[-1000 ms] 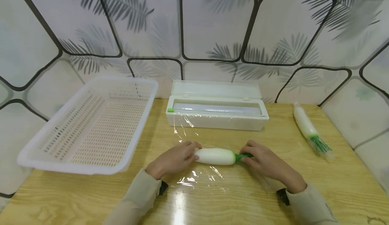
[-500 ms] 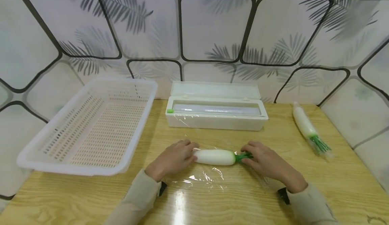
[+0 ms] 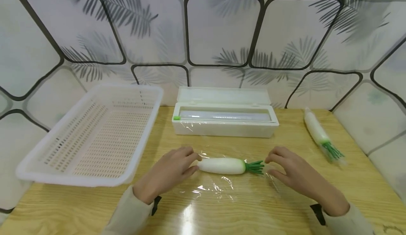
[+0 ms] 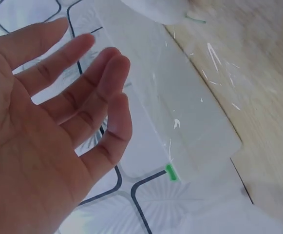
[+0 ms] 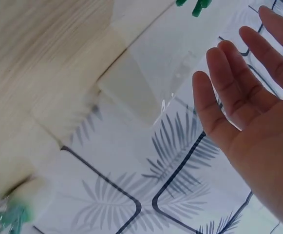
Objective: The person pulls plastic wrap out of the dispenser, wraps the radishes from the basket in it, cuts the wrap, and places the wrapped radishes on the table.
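A white radish (image 3: 222,166) with short green stalks (image 3: 254,167) lies sideways on clear plastic wrap (image 3: 219,189) spread over the table. At its left tip is my left hand (image 3: 169,171), thumb and fingers apart; whether the fingertips touch the tip I cannot tell. My right hand (image 3: 291,169) stands just right of the stalks, off them, holding nothing. Both wrist views show loosely bent, separated fingers with nothing between them. Behind the radish, the wrap runs from a white dispenser box (image 3: 225,130), lid up, with a roll (image 3: 223,116) inside and a green slider (image 3: 176,118).
A white perforated basket (image 3: 149,129) stands at the left. Far right on the wooden table (image 3: 95,210) lies another radish (image 3: 317,129), wrapped in film. A patterned wall covering (image 3: 222,30) rises behind the table's back edge.
My right hand has let go of the green stalks and moved right. My left hand has drawn back left from the radish's tip. The radish stays in about the same place.
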Motion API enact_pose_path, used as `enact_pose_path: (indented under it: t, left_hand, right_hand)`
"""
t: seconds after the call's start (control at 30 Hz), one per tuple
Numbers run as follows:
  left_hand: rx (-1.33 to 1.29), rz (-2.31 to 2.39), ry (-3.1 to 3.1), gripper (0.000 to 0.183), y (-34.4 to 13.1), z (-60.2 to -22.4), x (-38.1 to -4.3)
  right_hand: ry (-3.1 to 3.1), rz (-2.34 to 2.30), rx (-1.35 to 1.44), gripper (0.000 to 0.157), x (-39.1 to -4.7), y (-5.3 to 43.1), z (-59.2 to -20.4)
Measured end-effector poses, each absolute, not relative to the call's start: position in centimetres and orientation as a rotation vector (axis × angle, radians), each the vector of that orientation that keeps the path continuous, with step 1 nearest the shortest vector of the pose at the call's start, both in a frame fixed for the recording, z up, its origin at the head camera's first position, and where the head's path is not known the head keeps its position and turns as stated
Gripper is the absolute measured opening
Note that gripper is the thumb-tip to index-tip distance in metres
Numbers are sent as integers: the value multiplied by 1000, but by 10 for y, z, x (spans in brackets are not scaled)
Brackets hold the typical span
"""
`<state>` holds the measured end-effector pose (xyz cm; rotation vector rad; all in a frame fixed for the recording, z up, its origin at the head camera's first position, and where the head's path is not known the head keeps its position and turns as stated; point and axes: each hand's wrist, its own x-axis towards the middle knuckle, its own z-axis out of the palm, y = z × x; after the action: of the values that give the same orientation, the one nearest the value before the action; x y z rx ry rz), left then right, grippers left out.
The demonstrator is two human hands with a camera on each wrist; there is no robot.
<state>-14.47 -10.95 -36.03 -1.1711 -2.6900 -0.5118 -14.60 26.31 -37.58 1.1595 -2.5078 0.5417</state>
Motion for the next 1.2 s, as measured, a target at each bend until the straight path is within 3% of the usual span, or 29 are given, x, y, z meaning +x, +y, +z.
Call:
enact_pose_path:
  t: [0.13,0.27,0.53,0.87,1.2]
  left_hand:
    - [-1237,-367,-2728,19,-121,-360,-130]
    - [-1292,-266,-2754,23,-133,-366,-118]
    - [-1317,-276,-2761,30,-144,-384,-114]
    - [-1286,-269,-2745,20,-142,-392,-117]
    - [-1278,-720,-2787,9,-147,-388,-128]
  right_hand:
    - [-2504,553,1226,20,-132,272,-382]
    - [-2620,574,1302,39,-120,275,-389]
    - [-2800,449,1294,33,-114,272,-394]
    - [-2626,438,1350,28,-117,274,-408]
    - [-2537,668,1316,25,-122,285,-397]
